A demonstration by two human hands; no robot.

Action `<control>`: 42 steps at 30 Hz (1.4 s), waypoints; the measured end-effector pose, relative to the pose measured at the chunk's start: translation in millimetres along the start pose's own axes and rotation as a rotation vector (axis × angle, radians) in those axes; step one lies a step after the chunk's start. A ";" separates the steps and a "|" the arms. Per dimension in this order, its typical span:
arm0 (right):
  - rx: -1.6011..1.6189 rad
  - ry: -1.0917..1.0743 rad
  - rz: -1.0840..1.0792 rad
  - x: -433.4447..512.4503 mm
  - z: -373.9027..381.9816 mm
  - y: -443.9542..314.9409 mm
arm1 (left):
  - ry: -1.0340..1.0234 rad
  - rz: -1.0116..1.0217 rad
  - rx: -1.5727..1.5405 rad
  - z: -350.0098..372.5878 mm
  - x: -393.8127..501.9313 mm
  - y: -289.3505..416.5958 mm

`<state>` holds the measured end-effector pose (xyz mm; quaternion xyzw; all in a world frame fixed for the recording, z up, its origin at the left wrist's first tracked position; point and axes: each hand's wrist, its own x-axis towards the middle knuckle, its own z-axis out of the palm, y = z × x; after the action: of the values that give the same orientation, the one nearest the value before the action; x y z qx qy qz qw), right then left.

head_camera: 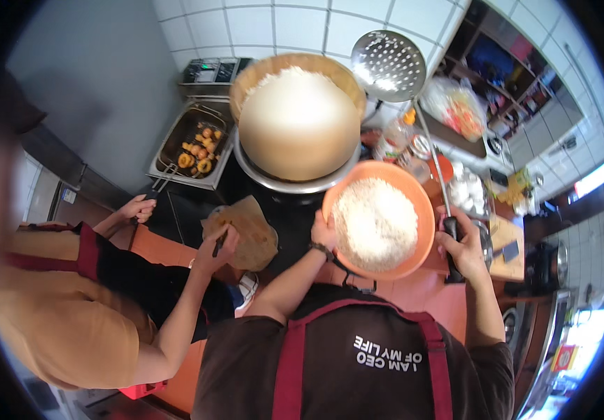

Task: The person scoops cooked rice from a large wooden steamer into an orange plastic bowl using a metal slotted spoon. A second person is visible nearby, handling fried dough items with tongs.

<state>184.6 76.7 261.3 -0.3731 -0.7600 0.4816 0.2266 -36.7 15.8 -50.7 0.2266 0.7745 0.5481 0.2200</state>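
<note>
My left hand (324, 231) grips the near left rim of an orange plastic bowl (427, 220) holding white, rice-like grains (376, 220). The black handle of a long perforated metal skimmer (388, 65) is in my right hand (462, 247), just right of the bowl; its round head points up toward the tiled wall. Beyond the bowl stands a large wooden tub (244, 79) with a white heap inside, above a wide metal pan or rim (302, 187). A blurred pale-tan area covers the tub's near part, so its contents there are hidden.
At left, a co-worker (70, 315) holds a fryer basket handle and a dark utensil over brown paper (252, 236). Fried pieces lie in the fryer (189, 142). Bottles (396, 136), a bagged food item (457, 113), white items in a tray (467, 191) and a wooden board (509, 241) stand right.
</note>
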 end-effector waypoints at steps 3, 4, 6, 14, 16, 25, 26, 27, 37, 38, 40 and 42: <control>-0.358 0.106 -0.123 -40.6 -24.0 35.5 | 0.012 0.023 -0.072 -1.7 1.2 -4.5; -0.156 0.076 0.102 -52.4 -32.1 52.9 | 0.020 0.014 -0.057 -1.0 3.4 -1.5; -0.143 0.031 0.283 -73.6 -41.1 69.3 | 0.023 0.002 -0.106 -1.3 3.9 -2.7; -0.828 0.044 0.123 -66.9 -38.7 151.7 | -0.014 -0.061 -0.040 -4.2 1.1 14.1; -0.907 0.026 0.090 -47.1 -29.0 156.7 | -0.005 -0.051 -0.121 -4.0 2.0 9.2; -1.004 -0.264 0.007 -67.3 -50.9 160.2 | 0.049 -0.002 -0.190 1.3 4.6 -2.5; -0.994 -0.260 -0.026 -78.4 -65.4 151.1 | 0.037 -0.025 -0.196 0.7 2.1 4.2; -0.983 -0.258 -0.066 -87.4 -80.3 142.2 | 0.040 -0.041 -0.192 -1.1 1.2 6.3; -0.990 -0.054 -0.020 -54.8 -56.3 185.9 | 0.016 -0.233 -0.577 8.1 9.5 -7.6; -0.990 -0.027 -0.037 -49.1 -50.8 195.1 | 0.026 -0.289 -0.612 8.5 6.6 -1.6; -1.049 -0.058 0.076 -40.5 -38.5 204.5 | 0.043 -0.270 -0.653 9.9 -3.9 5.4; -1.005 -0.081 0.132 -46.3 -30.9 215.4 | 0.063 -0.197 -0.733 11.6 -7.5 0.8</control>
<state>310.1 113.3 81.4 -0.4644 -0.8807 0.0838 -0.0417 -23.7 20.4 -52.8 0.0404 0.5517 0.7715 0.3144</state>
